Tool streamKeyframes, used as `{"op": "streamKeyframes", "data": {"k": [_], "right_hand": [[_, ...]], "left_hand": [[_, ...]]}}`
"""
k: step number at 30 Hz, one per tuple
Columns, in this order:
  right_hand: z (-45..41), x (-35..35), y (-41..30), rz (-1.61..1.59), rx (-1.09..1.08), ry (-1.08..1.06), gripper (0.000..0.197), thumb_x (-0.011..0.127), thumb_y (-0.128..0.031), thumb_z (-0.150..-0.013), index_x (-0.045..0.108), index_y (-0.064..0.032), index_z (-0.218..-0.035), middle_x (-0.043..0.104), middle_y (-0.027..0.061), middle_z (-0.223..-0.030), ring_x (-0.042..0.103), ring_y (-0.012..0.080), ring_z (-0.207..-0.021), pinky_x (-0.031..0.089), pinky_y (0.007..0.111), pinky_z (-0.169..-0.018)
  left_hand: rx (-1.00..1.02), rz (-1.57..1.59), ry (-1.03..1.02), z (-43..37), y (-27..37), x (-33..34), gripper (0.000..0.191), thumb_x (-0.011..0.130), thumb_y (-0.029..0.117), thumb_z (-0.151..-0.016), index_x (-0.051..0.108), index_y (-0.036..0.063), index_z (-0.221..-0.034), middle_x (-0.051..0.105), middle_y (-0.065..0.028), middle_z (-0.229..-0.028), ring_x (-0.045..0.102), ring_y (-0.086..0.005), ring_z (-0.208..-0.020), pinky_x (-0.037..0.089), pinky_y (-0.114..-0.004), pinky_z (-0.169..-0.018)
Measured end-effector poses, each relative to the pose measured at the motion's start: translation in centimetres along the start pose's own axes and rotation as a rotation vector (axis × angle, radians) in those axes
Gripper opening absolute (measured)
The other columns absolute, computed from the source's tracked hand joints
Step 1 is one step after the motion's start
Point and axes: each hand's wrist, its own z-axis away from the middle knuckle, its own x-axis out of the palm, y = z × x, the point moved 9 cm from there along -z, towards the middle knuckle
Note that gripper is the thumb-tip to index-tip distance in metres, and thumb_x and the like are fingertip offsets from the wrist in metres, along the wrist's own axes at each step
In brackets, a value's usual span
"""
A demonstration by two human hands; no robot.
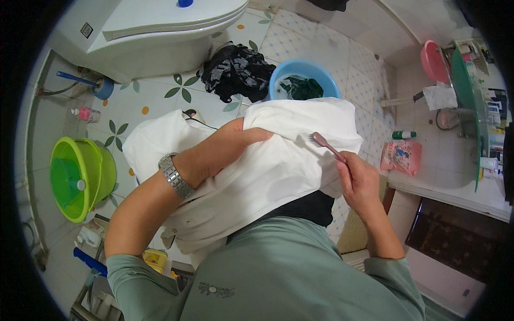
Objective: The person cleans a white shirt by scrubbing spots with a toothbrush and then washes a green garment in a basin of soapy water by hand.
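Observation:
A white garment (257, 180) lies spread across my lap and knees. My left hand (229, 144), with a steel watch on its wrist, grips a fold of this cloth, thumb on top and fingers hidden beneath. In my right hand (358, 180) is a brownish-pink toothbrush (330, 147), held by its handle. Its bristles are at the cloth's surface; whether they touch is hard to tell. Just beyond the garment's far edge stands a blue basin (327, 72) with dark green cloth (303, 88) in sudsy water.
A black and grey garment heap (239, 72) lies on the tiled floor between basin and toilet (160, 44). At left stand a lime-green bucket (105, 170) and a pink bottle (86, 114). A pink bag (401, 157) is at right, near a glass shelf (461, 92) holding toiletries.

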Motion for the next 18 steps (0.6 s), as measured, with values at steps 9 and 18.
{"op": "streamKeyframes", "data": {"k": [9,18], "right_hand": [[0.1,1.6,-2.9,0.089,-0.217,-0.032,0.015,0.065,-0.015,-0.090,0.063,-0.0056,-0.101,0.065,0.0117,-0.081,0.065,0.0299,-0.070,0.051,0.040,-0.060],[-0.5,1.3,-3.9,0.035,-0.180,-0.045,0.014,0.062,-0.016,-0.092,0.064,-0.0057,-0.101,0.065,0.0124,-0.078,0.065,0.0326,-0.068,0.051,0.041,-0.059]], "left_hand": [[0.006,0.018,-0.001,-0.1,-0.5,-0.3,0.041,0.056,0.017,-0.095,0.055,-0.0020,-0.131,0.064,-0.0108,-0.124,0.064,-0.0163,-0.107,0.051,-0.030,-0.094],[0.040,0.047,-0.014,-0.1,-0.2,0.0,0.042,0.057,0.018,-0.095,0.054,-0.0016,-0.132,0.064,-0.0104,-0.123,0.064,-0.0157,-0.105,0.051,-0.029,-0.093]]}}
